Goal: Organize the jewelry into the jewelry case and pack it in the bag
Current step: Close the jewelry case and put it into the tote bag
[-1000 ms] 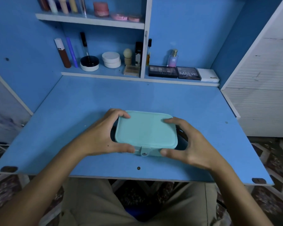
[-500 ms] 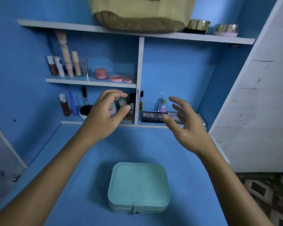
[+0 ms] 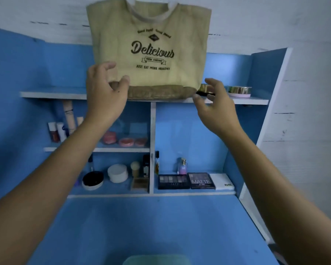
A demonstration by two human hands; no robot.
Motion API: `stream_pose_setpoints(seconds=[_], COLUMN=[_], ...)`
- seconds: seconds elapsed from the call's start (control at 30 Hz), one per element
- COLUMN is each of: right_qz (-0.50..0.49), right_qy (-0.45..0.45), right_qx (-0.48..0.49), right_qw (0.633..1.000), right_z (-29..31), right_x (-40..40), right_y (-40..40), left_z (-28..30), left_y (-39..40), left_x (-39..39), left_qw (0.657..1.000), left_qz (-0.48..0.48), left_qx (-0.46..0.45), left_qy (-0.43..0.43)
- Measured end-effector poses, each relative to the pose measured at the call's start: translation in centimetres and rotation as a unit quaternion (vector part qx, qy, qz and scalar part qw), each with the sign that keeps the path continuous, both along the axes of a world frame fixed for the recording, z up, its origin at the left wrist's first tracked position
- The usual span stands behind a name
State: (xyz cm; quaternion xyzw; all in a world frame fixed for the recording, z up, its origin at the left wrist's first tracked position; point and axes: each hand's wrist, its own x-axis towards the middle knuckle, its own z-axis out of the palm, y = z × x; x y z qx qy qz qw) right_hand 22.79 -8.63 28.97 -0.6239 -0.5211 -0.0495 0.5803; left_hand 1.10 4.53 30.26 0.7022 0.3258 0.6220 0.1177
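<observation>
Jewelry case (image 3: 155,260) shut, on desk (image 3: 141,222) at bottom edge, hands off it now. Both hands raised since earlier: left hand (image 3: 103,92) fingers spread at bag (image 3: 149,52) lower corner, possibly touching; right hand (image 3: 213,107) spread, beside bag. Bag upright on top shelf (image 3: 52,94).

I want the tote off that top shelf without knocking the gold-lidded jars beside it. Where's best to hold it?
Probably the tote bag's two lower corners, from the front, one hand each side. It stands upright and wide on the top shelf, handles high. The right hand should stay on the bag side of the gold-lidded jars; the left hand has free room.
</observation>
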Motion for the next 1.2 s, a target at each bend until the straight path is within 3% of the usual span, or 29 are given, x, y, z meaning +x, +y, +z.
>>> stream_pose_setpoints(seconds=[0.17, 0.4, 0.53, 0.9, 1.2], right_qz=[-0.036, -0.067, -0.087, -0.072, -0.041], right_qy=[0.015, 0.018, -0.022, 0.000, -0.015], right_qx=[0.002, -0.078, -0.078, 0.001, 0.088], right_qw=[0.999, 0.995, 0.993, 0.997, 0.995], right_z=[3.7, 5.7, 5.4, 5.6, 5.2], right_x=[0.6, 1.1, 1.3, 0.4, -1.0], right_y=[2.4, 4.8, 5.8, 4.9, 0.4], left_z=[2.5, 2.8, 2.3, 3.2, 4.8], left_y=[2.0, 4.8, 5.1, 4.2, -1.4], left_x=[0.7, 0.9, 0.8, 0.0, -3.3], left_qw=[0.996, 0.988, 0.990, 0.993, 0.998], left_qz=[0.081, 0.044, 0.041, 0.009, -0.019], left_qx=[-0.033, -0.147, -0.124, -0.118, -0.036], left_qy=[0.000, 0.025, 0.044, 0.010, -0.037])
